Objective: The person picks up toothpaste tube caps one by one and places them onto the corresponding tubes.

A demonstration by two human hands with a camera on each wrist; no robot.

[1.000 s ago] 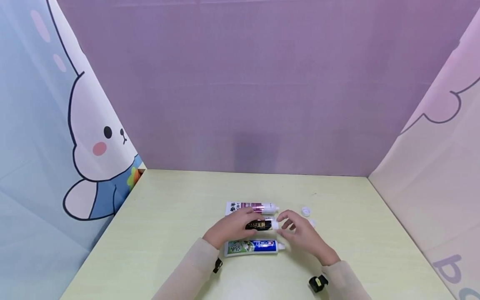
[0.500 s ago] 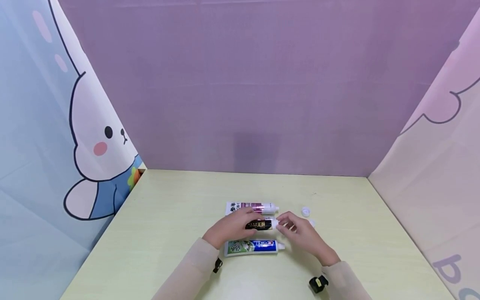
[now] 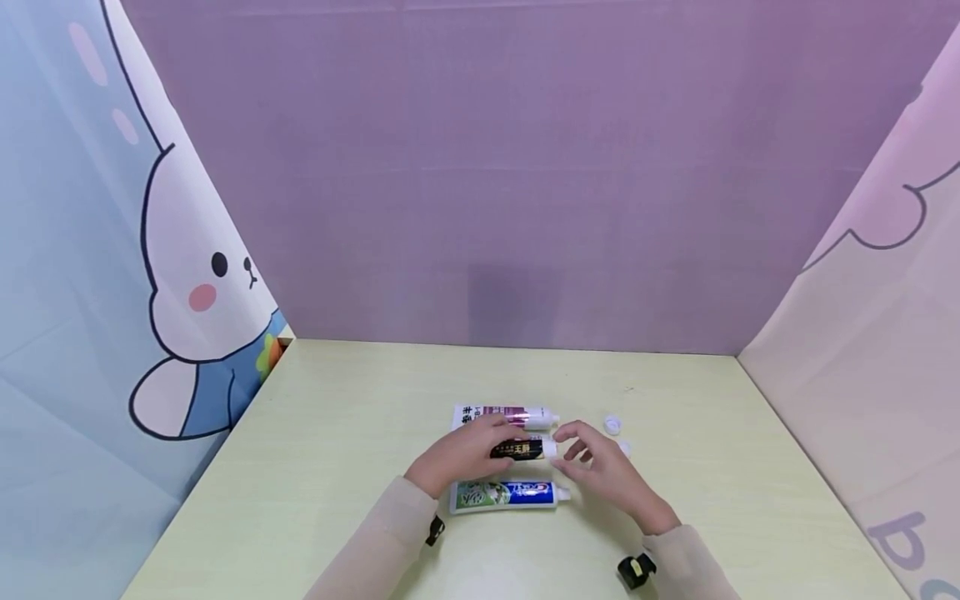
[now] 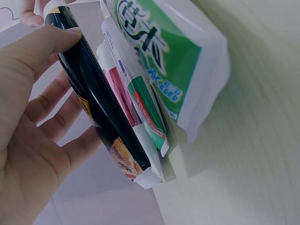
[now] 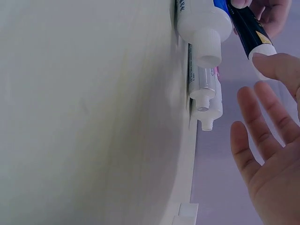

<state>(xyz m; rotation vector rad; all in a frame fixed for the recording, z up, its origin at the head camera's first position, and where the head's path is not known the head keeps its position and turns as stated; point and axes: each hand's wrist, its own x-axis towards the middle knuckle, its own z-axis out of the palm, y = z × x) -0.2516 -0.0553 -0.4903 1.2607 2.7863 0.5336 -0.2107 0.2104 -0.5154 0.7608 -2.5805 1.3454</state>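
In the head view, a black toothpaste tube (image 3: 517,451) with gold print is held raised by my left hand (image 3: 476,450). The left wrist view shows that thumb lying over the tube (image 4: 89,75) near its capped end, the other fingers behind it. My right hand (image 3: 603,475) is at the tube's white cap (image 5: 263,51); its thumb lies against the cap, and its index finger is hidden in the right wrist view. A green-and-blue toothpaste tube (image 3: 510,494) lies nearer me. Beyond it are a white-and-purple tube (image 3: 536,417) and a partly hidden white-and-green tube (image 4: 145,108).
Two small white caps, one at the back (image 3: 612,425) and one partly covered (image 3: 626,447) by the right hand, lie on the pale table (image 3: 337,467). A purple panel (image 3: 510,208) stands behind, with printed cloth (image 3: 202,308) on the left.
Half a second ago my right thumb and index finger drew closer together at the cap; now they are spread wider around it. The left hand and the black tube stay in place.
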